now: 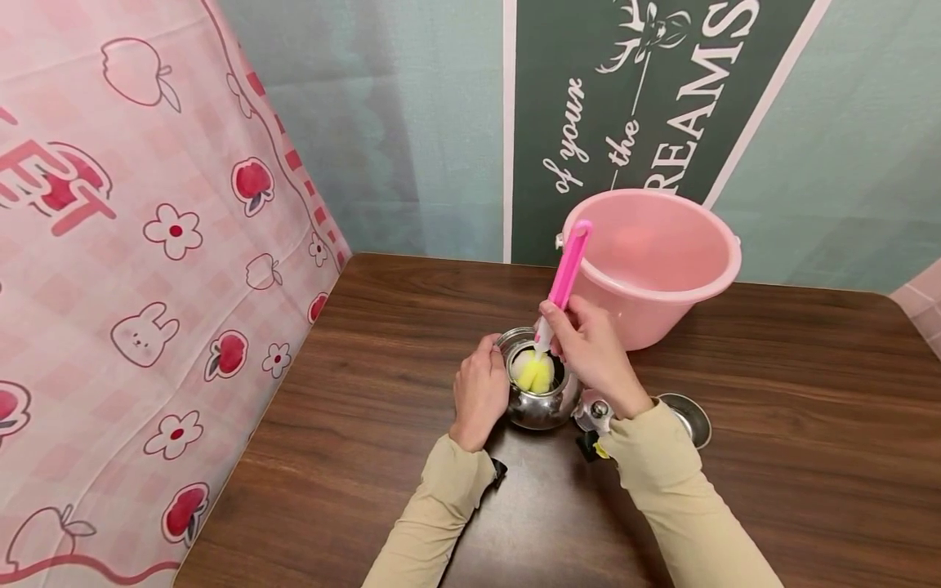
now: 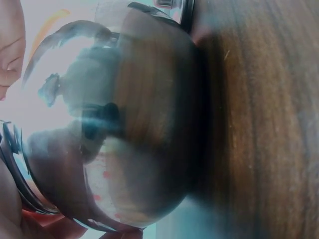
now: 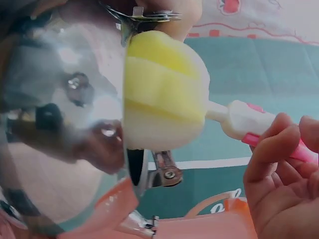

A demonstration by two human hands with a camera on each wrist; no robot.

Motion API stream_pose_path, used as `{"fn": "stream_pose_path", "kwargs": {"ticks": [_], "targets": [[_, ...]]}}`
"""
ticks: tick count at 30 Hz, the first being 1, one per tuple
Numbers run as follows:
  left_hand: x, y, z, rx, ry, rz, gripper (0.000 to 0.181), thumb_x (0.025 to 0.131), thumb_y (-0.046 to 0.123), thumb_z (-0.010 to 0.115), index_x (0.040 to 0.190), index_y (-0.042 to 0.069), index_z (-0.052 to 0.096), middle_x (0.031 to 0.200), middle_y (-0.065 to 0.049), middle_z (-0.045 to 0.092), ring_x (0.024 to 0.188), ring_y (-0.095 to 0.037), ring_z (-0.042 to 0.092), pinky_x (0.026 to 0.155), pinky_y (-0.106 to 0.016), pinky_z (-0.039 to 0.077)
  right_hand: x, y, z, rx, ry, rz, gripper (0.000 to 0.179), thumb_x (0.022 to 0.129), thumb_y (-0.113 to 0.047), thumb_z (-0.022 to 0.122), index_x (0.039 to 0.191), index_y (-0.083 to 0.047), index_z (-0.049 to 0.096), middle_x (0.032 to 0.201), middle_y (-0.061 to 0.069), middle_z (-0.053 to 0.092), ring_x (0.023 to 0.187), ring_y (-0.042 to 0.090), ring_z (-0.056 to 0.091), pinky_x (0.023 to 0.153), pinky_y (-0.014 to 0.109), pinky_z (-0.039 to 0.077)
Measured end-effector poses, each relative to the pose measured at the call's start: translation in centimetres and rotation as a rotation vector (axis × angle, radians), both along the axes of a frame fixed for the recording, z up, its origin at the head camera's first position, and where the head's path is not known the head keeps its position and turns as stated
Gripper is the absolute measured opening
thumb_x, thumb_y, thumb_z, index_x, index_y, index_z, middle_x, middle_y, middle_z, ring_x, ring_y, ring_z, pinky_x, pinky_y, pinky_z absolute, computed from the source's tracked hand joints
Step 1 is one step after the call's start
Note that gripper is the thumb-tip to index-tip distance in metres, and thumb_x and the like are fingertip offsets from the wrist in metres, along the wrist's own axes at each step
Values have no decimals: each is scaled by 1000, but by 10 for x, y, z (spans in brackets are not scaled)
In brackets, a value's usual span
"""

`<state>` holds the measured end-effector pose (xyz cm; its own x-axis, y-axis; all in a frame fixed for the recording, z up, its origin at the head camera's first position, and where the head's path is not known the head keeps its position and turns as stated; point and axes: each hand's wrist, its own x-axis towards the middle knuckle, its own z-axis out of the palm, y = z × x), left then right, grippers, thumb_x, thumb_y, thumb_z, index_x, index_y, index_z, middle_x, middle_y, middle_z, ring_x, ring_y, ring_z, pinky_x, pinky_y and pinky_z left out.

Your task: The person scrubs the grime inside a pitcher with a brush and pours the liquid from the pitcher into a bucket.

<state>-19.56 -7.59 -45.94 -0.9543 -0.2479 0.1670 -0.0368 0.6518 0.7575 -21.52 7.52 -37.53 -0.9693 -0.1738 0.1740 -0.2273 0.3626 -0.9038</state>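
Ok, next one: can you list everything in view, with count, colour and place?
Metal pot: one, shiny silver, on the table, mouth up
Sponge brush: one, pink handle, white-and-yellow head, head partly inside the pot's mouth
Bucket: one, pink, behind the pot to the right
Round metal piece: one, silver, beside the right sleeve, partly hidden
Small item: one, whitish with silvery knob, right of the pot, identity unclear
Table: one, brown wood grain, underneath
Patterned cloth: one, pink and white with red, left
Backdrop: one, teal with dark green lettered panel, behind
Sleeves: two, beige, foreground
Left hand: one, gripping the pot
Right hand: one, holding the brush
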Motion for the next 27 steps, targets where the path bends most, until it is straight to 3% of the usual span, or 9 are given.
{"fn": "stream_pose_path", "kwargs": {"ticks": [5, 10, 17, 21, 27], "targets": [[1, 0, 1, -1, -4, -1, 34, 100, 24, 38, 120, 19, 65, 109, -11, 72, 93, -37, 68, 72, -51, 50, 3, -2, 7, 141, 56, 44, 34, 99, -40, 51, 106, -9, 63, 64, 6, 50, 47, 11, 41, 41, 27, 35], [1, 0, 2, -3, -7, -9, 33, 101, 24, 38, 120, 19, 65, 109, -11, 72, 93, -37, 68, 70, -51, 49, 6, -3, 13, 280, 124, 87, 31, 99, -33, 53, 117, -10, 62, 67, 3, 49, 53, 13, 42, 46, 27, 37], [0, -2, 1, 0, -10, -16, 33, 101, 24, 38, 120, 19, 65, 100, -10, 72, 90, -36, 68, 67, -49, 49, 9, -5, 20, 409, 246, 175, 16, 97, -25, 58, 95, -10, 57, 68, 0, 56, 54, 11, 48, 49, 25, 40], [0, -2, 1, -1, -18, -15, 33, 101, 25, 38, 119, 20, 65, 101, -10, 72, 90, -35, 69, 67, -49, 49, 11, -5, 22, 469, 295, 197, 15, 94, -23, 61, 94, -9, 56, 66, -1, 54, 56, 11, 47, 51, 25, 39], [0, -2, 2, -6, -24, -20, 33, 101, 26, 37, 120, 21, 64, 99, -9, 72, 91, -35, 69, 67, -48, 49, 13, -4, 26, 527, 299, 249, 14, 92, -22, 61, 96, -10, 55, 61, -3, 47, 56, 11, 45, 51, 25, 39]]}}
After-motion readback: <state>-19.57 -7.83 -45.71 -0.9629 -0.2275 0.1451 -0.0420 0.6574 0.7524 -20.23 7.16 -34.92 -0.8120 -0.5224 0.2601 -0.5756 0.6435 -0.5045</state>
